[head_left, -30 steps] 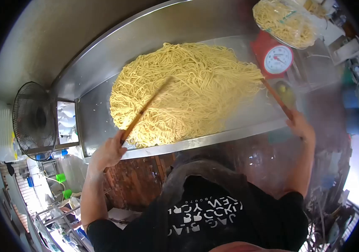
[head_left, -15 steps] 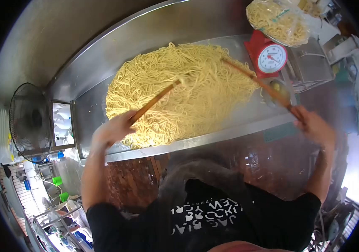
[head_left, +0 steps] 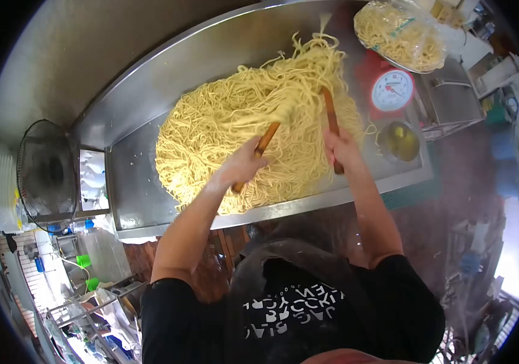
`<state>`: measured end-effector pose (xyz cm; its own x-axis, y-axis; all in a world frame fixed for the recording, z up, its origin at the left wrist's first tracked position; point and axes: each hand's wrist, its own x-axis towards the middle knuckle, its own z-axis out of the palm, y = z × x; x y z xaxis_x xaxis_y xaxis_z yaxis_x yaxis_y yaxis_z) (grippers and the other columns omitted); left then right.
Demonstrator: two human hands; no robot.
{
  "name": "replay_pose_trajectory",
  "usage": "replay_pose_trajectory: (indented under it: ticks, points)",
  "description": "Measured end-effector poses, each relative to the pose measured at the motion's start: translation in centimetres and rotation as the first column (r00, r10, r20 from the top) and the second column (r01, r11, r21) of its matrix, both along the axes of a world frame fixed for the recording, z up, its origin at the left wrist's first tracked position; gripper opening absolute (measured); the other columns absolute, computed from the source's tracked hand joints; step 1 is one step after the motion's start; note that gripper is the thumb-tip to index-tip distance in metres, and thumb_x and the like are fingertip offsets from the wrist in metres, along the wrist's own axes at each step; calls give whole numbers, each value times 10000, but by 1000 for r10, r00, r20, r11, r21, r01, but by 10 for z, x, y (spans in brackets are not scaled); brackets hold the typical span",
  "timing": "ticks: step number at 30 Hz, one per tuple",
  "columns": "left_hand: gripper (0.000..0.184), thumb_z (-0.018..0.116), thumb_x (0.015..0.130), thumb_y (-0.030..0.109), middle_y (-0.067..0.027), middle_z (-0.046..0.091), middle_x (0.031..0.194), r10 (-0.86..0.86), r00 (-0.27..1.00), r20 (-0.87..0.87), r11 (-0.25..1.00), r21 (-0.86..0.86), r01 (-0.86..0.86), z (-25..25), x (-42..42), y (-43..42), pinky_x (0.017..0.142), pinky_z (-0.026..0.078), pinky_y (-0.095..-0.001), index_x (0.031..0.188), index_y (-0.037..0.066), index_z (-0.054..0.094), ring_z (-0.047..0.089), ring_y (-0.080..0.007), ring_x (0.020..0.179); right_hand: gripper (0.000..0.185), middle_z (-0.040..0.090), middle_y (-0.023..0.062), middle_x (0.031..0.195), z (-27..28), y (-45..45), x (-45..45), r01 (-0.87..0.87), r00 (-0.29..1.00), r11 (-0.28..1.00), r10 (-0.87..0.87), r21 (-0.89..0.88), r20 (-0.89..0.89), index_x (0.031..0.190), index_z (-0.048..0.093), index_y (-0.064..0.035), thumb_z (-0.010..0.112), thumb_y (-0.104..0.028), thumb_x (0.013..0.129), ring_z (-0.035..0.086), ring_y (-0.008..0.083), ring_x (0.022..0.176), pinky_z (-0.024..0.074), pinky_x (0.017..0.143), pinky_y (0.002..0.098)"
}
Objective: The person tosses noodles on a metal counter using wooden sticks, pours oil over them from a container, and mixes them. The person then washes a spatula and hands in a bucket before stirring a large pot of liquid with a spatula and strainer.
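A large heap of yellow noodles (head_left: 211,139) covers much of the steel tray (head_left: 132,200). My left hand (head_left: 242,165) is closed round a wooden stick (head_left: 266,138) whose far end is in the noodles. Over the right part of the heap, my right hand (head_left: 341,148) grips a second wooden stick (head_left: 330,109), its tip also among the strands. Beyond the two tips a bunch of noodles (head_left: 320,54) rises toward the tray's back wall, some strands blurred in the air.
A red dial scale (head_left: 392,90) stands right of the noodles, with a bagged bowl of noodles (head_left: 399,36) behind it. Nearer me sits a metal bowl of yellowish liquid (head_left: 401,141). A wire strainer (head_left: 47,176) is at the left.
Both hands have come inward from wide apart, the right one moving far to the left. A bunch of noodles now stands lifted at the back right of the heap.
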<state>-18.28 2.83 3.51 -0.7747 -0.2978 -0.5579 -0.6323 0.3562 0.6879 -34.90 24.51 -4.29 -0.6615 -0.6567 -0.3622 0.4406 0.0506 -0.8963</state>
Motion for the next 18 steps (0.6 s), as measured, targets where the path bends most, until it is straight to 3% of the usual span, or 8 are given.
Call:
replay_pose_trajectory:
  ticks: [5, 8, 9, 13, 14, 16, 17, 18]
  points:
    - [547, 633, 847, 84, -137, 633, 738, -39, 993, -115, 990, -137, 23, -76, -60, 68, 469, 472, -389, 1329, -98, 449, 573, -215, 475, 249, 435, -8, 538, -50, 21, 18, 31, 992, 971, 0, 237, -128, 746, 529, -108, 501, -205, 974, 429, 113, 388, 344, 356, 292]
    - [462, 648, 843, 121, -113, 617, 711, -169, 985, -27, 974, -160, 163, -3, -146, 58, 488, 474, -366, 1243, -80, 534, 562, -198, 485, 267, 430, -18, 523, 25, 21, -64, 95, 995, 995, -95, -12, -27, 726, 527, -108, 510, -218, 969, 427, 111, 397, 348, 375, 282]
    - [508, 652, 847, 186, -172, 659, 848, -135, 984, -114, 987, -105, 123, 28, -148, 54, 633, 512, -370, 1282, -50, 536, 630, -256, 659, 245, 442, -17, 537, 58, 22, -78, 47, 999, 997, -46, -60, 20, 752, 534, -105, 519, -225, 965, 425, 109, 400, 347, 381, 278]
    - [598, 680, 856, 334, -160, 695, 1078, -299, 949, -101, 905, -344, 249, 56, -67, -15, 861, 514, -397, 1363, 57, 521, 672, -290, 958, 170, 500, 1, 622, 55, 48, -66, 56, 907, 966, 57, 253, -417, 968, 579, -58, 551, -225, 952, 463, 115, 438, 378, 408, 304]
    - [598, 671, 863, 334, -152, 679, 1144, -320, 941, 107, 850, -406, 335, 65, -35, -35, 895, 496, -422, 1385, 94, 507, 649, -309, 1041, 205, 540, 22, 678, 56, 79, -62, 26, 865, 934, 158, 357, -476, 1037, 577, -33, 549, -215, 946, 511, 127, 477, 397, 426, 329]
    - [587, 694, 868, 270, -177, 683, 1136, -331, 889, 316, 783, -434, 446, 107, 38, -49, 877, 502, -465, 1398, 123, 488, 656, -362, 1036, 291, 604, 114, 762, 63, 148, -40, 19, 812, 758, 369, 652, -452, 1124, 567, -10, 577, -238, 942, 597, 238, 594, 461, 542, 389]
    - [587, 689, 843, 217, -178, 692, 1071, -264, 836, 482, 756, -435, 489, 127, 68, -52, 874, 504, -460, 1396, 141, 508, 667, -372, 993, 334, 633, 218, 870, 34, 195, -37, 65, 569, 691, 567, 720, -595, 1176, 553, -23, 593, -250, 934, 629, 373, 791, 480, 699, 453]
    - [561, 656, 857, 175, -199, 689, 1071, -285, 830, 480, 749, -429, 505, 133, 103, -58, 871, 502, -477, 1395, 137, 501, 661, -386, 1014, 344, 630, 244, 903, 57, 212, -16, -17, 639, 577, 635, 817, -435, 1191, 544, -27, 591, -251, 933, 612, 414, 850, 468, 739, 474]
